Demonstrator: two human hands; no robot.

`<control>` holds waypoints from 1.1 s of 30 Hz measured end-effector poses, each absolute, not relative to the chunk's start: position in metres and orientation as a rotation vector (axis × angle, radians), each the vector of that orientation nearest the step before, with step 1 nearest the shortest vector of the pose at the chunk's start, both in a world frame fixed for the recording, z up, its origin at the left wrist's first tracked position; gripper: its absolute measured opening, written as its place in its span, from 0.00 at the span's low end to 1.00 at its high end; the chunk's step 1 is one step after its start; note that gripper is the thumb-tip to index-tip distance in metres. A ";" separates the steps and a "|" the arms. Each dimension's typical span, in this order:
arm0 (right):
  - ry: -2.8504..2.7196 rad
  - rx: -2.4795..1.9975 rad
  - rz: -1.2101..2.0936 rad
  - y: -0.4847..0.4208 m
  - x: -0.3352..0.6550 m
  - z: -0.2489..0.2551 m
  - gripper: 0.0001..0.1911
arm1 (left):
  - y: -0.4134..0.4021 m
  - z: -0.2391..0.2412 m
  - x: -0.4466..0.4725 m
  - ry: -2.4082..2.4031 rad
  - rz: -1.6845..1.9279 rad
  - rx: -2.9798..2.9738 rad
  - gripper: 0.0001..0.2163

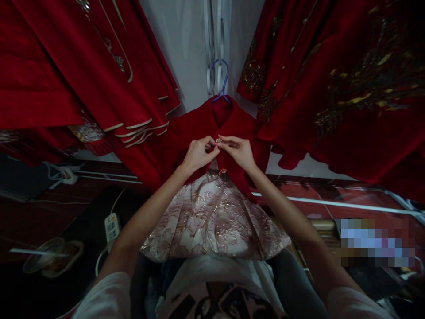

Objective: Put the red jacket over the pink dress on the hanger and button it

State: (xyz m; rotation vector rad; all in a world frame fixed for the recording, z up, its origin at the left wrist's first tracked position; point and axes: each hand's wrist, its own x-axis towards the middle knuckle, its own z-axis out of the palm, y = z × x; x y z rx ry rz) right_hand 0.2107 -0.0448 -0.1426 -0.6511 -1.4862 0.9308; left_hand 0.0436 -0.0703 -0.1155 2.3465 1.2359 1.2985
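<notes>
A red jacket (194, 122) hangs in front of me on a purple hanger (226, 82). At its front edge sits a jewelled button (218, 141), pinched between the fingertips of both my hands. My left hand (198, 154) holds it from the left, fingers curled and thumb pressed in. From the other side my right hand (239, 150) closes its thumb and fingers on it. A second jewelled button (222, 171) shows lower down the front. Below the jacket spreads a pale pink brocade skirt (215, 217) with shiny floral pattern, reaching toward my lap.
Red garments with trim (133, 88) hang at left, and red embroidered garments (348, 97) at right. A white power strip (112, 228) lies left of my left forearm. Farther left is a clear food container (63, 259). A white rail (332, 204) runs low on the right.
</notes>
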 end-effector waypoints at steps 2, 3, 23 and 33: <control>-1.490 -0.662 0.943 -0.046 0.211 -0.140 0.20 | -0.071 -0.114 0.043 1.230 1.290 2.358 0.04; -1.491 -0.670 0.949 -0.046 0.210 -0.139 0.20 | -0.071 -0.113 0.043 1.225 1.282 2.368 0.04; -1.506 -0.755 0.712 -0.036 0.190 -0.167 0.20 | -0.058 -0.149 0.062 1.079 1.421 2.069 0.09; -1.521 -0.964 0.901 -0.059 0.220 -0.202 0.20 | -0.042 -0.180 0.082 1.253 1.457 1.397 0.15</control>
